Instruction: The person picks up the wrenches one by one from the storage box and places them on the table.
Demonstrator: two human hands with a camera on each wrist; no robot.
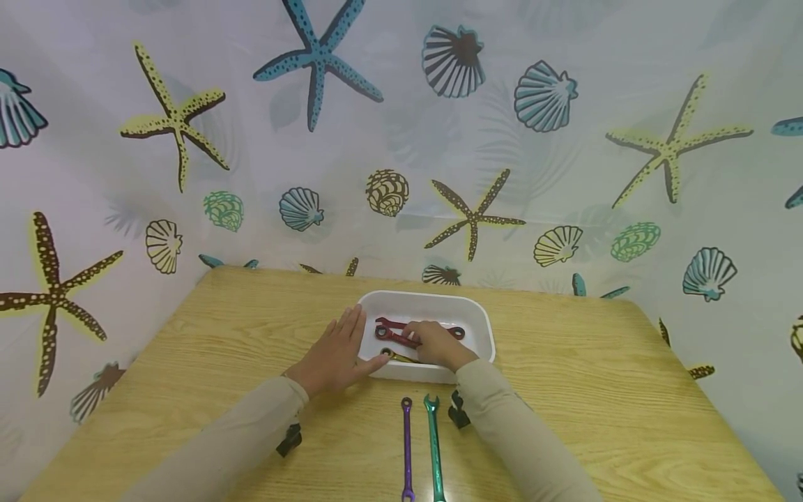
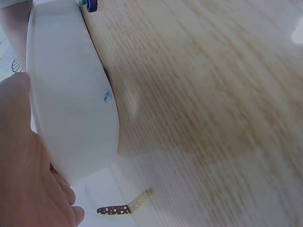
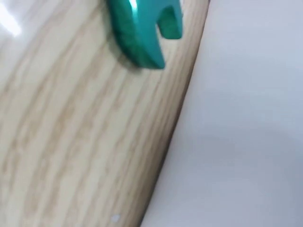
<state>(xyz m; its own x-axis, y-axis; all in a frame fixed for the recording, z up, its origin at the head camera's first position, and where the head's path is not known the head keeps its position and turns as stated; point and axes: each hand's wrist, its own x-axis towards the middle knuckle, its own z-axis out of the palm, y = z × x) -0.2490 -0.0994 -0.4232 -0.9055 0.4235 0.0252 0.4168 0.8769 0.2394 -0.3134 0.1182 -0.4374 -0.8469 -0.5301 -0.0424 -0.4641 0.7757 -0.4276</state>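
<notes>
A white plastic tray stands on the wooden table, with red and gold wrenches inside. My left hand rests against its left end, fingers straight and thumb over the near rim; the left wrist view shows that hand along the tray's edge. Reaching into the tray, my right hand pinches a red wrench with curled fingers. Behind it lies another red wrench, partly covered by the hand. A gold wrench lies by the near wall, its right part hidden.
On the table in front of the tray, a purple wrench and a green wrench lie side by side. The green wrench's open end is close to the tray wall. A patterned curtain hangs behind the table.
</notes>
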